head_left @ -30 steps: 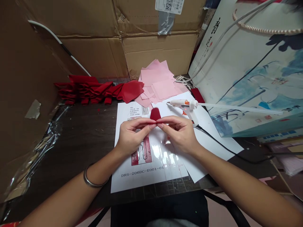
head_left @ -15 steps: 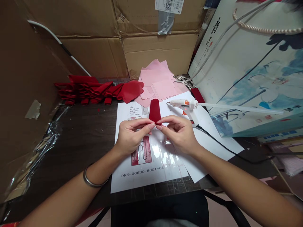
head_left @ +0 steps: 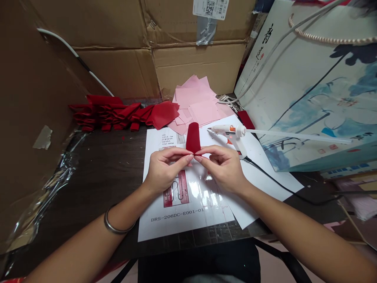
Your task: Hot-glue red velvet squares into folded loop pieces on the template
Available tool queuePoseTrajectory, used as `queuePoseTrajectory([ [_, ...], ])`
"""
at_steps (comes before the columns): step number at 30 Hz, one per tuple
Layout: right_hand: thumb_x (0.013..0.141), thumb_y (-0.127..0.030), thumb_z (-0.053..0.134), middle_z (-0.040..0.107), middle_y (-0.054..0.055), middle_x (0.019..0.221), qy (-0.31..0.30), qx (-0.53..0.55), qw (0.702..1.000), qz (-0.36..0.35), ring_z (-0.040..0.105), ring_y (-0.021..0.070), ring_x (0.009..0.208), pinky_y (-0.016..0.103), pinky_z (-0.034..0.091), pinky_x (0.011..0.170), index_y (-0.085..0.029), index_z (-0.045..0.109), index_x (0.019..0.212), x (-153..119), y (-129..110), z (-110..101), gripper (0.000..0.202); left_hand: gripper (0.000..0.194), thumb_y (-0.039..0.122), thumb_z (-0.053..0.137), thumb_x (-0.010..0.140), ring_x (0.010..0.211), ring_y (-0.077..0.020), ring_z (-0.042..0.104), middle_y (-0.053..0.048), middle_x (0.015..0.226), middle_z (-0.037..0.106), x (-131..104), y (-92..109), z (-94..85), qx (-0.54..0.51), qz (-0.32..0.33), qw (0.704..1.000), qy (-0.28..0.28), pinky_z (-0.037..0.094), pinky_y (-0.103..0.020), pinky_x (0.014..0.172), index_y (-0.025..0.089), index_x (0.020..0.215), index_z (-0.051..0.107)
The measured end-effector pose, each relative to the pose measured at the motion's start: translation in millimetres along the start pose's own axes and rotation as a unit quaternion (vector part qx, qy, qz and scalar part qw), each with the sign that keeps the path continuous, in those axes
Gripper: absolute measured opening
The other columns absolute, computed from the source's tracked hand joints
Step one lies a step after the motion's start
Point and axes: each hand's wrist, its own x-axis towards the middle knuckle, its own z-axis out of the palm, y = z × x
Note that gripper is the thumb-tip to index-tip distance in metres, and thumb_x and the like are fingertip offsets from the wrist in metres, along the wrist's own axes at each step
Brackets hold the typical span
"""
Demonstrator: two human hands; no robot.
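Note:
A dark red fabric piece (head_left: 193,137), narrow with a rounded top, stands up between my fingertips over the printed sheet (head_left: 153,228). My left hand (head_left: 166,169) pinches its lower edge from the left, thumb against fingers. From the right, my right hand (head_left: 222,165) pinches the same edge, and the two sets of fingertips nearly meet. The lower part of the fabric is mostly hidden by my fingers. Just beyond my right hand, a white glue gun (head_left: 229,131) with a long clear glue stick (head_left: 297,135) rests on white paper.
Folded red fabric pieces (head_left: 118,114) lie in a row at the back left. Pink paper squares (head_left: 197,102) are piled at the back, near metal clips (head_left: 231,102). Cardboard (head_left: 197,67) walls the rear, and a painted paper bag (head_left: 318,98) stands at right. A black cord (head_left: 273,179) crosses the sheets.
Almost nothing differs. Both hands keep their pinch on the red fabric, with only a very slight shift of the fingers and the view.

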Motion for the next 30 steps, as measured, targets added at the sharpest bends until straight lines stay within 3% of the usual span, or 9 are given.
queuePoseTrajectory([
  [6,0.080,-0.028,0.071,0.056,-0.004,0.051,0.001,-0.002,1.000,0.012,0.036,0.0063,0.038,0.025,0.023,0.037,-0.019,0.072,0.083,0.6,-3.4,0.6,0.009,0.012,0.008,0.071,0.076,0.058,-0.0080,0.069,0.001,0.071,0.075,0.7,1.3,0.6,-0.021,0.009,0.999,-0.031,0.058,-0.014,0.057,0.019,0.081,0.075],
  [11,0.080,-0.027,0.071,0.070,0.002,0.078,-0.021,0.025,0.999,0.022,0.042,0.0061,0.044,0.025,0.030,0.040,-0.019,0.072,0.086,1.1,-3.0,0.3,0.010,0.010,0.010,0.073,0.074,0.057,-0.0073,0.067,0.001,0.070,0.073,0.6,0.7,-1.7,0.005,0.006,1.000,-0.018,0.056,-0.014,0.057,0.019,0.078,0.075],
  [18,0.080,-0.027,0.072,0.062,-0.003,0.060,-0.021,0.011,1.000,0.012,0.036,0.0064,0.042,0.025,0.025,0.039,-0.019,0.072,0.083,0.9,-2.2,-0.8,0.008,0.006,0.013,0.074,0.073,0.058,-0.0093,0.068,0.000,0.066,0.073,0.8,4.5,-2.3,0.011,-0.031,0.999,-0.021,0.056,-0.016,0.057,0.018,0.077,0.075],
  [30,0.080,-0.025,0.071,0.065,-0.002,0.066,-0.019,0.020,1.000,0.001,0.038,0.0064,0.044,0.025,0.027,0.041,-0.019,0.072,0.084,-0.2,-2.0,0.9,0.007,0.003,0.019,0.075,0.074,0.068,-0.0134,0.071,-0.002,0.073,0.075,-0.6,6.2,-2.8,0.043,-0.035,0.998,-0.021,0.058,-0.020,0.065,0.018,0.077,0.075],
])
